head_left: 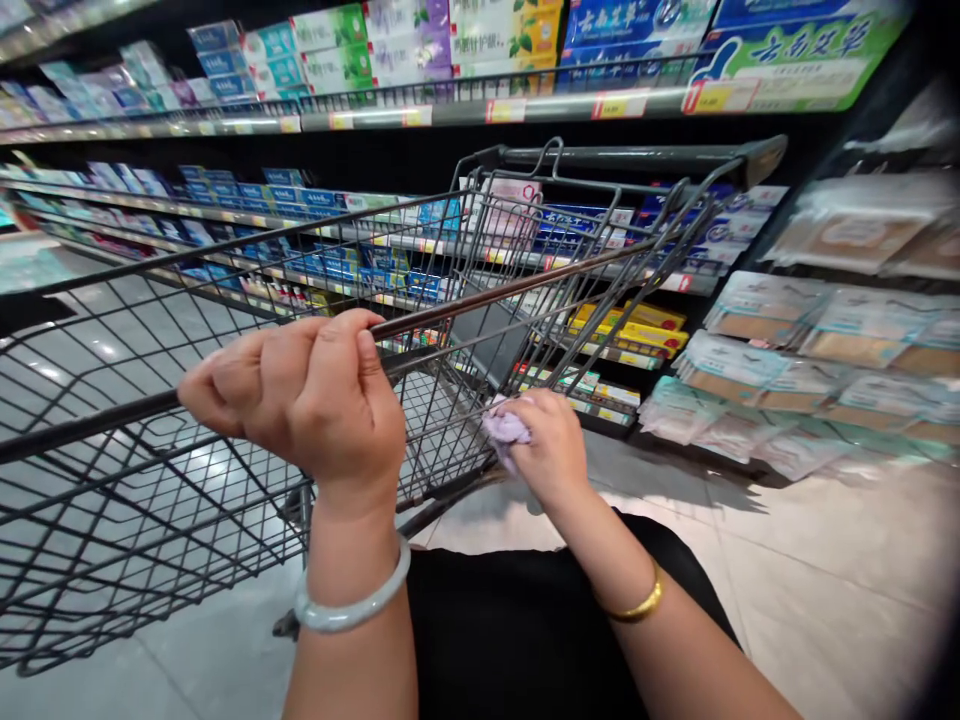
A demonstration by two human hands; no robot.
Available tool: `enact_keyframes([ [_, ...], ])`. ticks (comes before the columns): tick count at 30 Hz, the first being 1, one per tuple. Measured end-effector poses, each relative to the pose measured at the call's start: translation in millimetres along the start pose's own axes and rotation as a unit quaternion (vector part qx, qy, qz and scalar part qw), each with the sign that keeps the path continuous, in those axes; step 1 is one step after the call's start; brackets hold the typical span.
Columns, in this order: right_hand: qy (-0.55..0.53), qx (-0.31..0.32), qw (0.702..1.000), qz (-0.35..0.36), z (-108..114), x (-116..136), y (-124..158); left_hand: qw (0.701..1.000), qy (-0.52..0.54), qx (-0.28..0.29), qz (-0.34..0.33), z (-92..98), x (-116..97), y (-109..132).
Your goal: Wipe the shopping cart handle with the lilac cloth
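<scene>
A dark metal shopping cart [247, 520] stands sideways in front of me, its handle at the upper right. My left hand [315, 390] is closed around the cart's top side rail, with a pale bangle on that wrist. Lower and to the right, my right hand [551, 440] grips a light purple cloth [508, 428] that touches the wire side of the basket. A gold bangle sits on the right wrist. Part of the cloth is hidden under the fingers.
Store shelves [450, 112] with several boxed goods run behind the cart. Hanging packs [757, 310] fill a rack at the right. Yellow boxes [630, 328] sit on a low shelf. Pale floor tiles [825, 580] lie below.
</scene>
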State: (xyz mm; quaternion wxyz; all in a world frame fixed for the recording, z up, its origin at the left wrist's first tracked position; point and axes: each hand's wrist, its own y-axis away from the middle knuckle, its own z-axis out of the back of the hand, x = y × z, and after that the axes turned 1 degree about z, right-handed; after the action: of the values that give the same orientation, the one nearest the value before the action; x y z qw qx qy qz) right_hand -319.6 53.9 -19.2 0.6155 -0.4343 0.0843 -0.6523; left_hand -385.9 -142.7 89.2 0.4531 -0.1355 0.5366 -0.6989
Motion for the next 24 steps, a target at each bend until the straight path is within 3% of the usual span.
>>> enact_keyframes([
  [3,-0.033,-0.113,0.993,-0.019,8,-6,-9,0.99,-0.07,-0.111,-0.042,-0.9,-1,-2],
  [5,-0.045,-0.138,0.989,-0.032,11,-8,-14,0.989,-0.075,-0.118,-0.057,-1.0,0,-3],
  [7,-0.054,-0.122,0.991,-0.028,12,-9,-17,0.988,-0.081,-0.116,-0.062,0.2,2,-4],
  [9,-0.073,-0.126,0.989,-0.016,13,-10,-21,0.989,-0.092,-0.103,-0.059,2.9,3,-4],
  [14,-0.125,-0.277,0.951,-0.059,13,-15,-31,0.992,-0.103,-0.055,-0.039,14.4,0,-5],
  [18,-0.116,-0.263,0.957,-0.041,0,-6,-34,0.993,-0.113,-0.023,-0.037,27.3,-6,-8],
  [24,-0.118,-0.261,0.958,-0.02,-8,-1,-36,0.984,-0.144,0.049,-0.091,53.2,-6,-12],
])
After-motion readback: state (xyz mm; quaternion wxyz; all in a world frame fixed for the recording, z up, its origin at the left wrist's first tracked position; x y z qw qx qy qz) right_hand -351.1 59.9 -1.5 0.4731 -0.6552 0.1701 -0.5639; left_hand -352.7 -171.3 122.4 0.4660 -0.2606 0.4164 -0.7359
